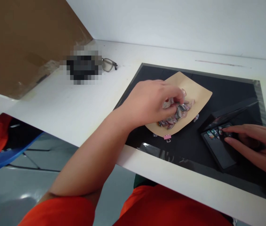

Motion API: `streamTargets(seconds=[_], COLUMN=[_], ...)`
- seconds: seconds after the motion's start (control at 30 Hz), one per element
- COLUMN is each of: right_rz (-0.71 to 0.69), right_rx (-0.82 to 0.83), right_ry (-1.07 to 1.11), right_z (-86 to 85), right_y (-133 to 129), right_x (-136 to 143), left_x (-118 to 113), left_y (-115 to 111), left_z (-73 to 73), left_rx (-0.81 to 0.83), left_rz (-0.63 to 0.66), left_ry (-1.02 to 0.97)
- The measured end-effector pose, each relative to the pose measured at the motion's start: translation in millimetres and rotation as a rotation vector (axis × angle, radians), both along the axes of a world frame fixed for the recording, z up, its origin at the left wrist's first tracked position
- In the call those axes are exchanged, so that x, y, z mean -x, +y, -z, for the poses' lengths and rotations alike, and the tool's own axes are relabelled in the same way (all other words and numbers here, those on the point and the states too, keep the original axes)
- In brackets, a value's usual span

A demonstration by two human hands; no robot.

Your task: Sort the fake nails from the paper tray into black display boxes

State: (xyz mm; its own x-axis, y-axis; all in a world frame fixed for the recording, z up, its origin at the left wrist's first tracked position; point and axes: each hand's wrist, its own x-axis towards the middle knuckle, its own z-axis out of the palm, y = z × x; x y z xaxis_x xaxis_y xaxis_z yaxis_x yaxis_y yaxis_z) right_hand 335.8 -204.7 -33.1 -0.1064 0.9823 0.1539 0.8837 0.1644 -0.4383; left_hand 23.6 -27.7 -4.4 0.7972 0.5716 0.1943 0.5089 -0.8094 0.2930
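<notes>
Several small shiny pieces (170, 121) lie heaped on a tan paper sheet (197, 91). Over the heap is my left hand (155, 102), its thumb and fingers closed on something I cannot make out. A black box (222, 150) with its lid (226, 114) raised sits on the right, tilted toward me. Inside it, a few small patterned pieces (214, 133) stand in a row near the hinge. My right hand (257, 141) reaches in from the right, with thumb and forefinger closed around a small dark piece at the row's end.
A black mat (231, 84) with clear taped edges lies under the paper and box. A pink binder clip (167, 137) is at the paper's lower edge. Glasses (108, 65) and a blurred dark object (83, 67) rest on the white table (59, 103). Brown board (29, 40) stands at left.
</notes>
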Motion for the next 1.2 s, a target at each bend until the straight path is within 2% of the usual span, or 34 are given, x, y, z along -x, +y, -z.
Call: streamTargets(seconds=[0.17,0.33,0.43,0.5,0.63,0.77,0.87,1.0,1.1,1.2], right_rz=[-0.020,-0.036,-0.012,0.013,-0.009,-0.012,0.019,0.035,-0.022,-0.109], right_rx=[-0.030,-0.044,-0.039,-0.044,-0.023,0.005,0.014,0.024,0.003,-0.041], right_ry=[0.008,0.034,0.029,0.030,0.039,0.038,0.034,0.002,0.000,0.021], right_z=[-0.4,-3.5,-3.3,-1.3,2.2,0.8,0.7,5.9,7.8,5.5], right_y=[2,5,4,2,2,4,1,-4,-2,4], right_x=[2,6,9,9,4,3,6,3,0,-1], left_x=[1,-1,-2,-2,-5,-12,-16,-16,-14,-14], left_y=[-2,-5,-9,-12,-13,-11,-10,-12,-14,-12], left_z=[0.0,1.3,1.4,2.9,13.1,25.0,27.9,24.4,20.1,19.7], left_rx=[-0.143,-0.196,-0.277,-0.251,-0.077,-0.134,-0.195,-0.220,-0.274,-0.384], left_rz=[0.157,0.143,0.184,0.225,0.285,0.311,0.310,0.323,0.269,0.275], left_ry=[-0.324,-0.339,-0.420,-0.470,-0.606,-0.830,-0.850,-0.854,-0.748,-0.751])
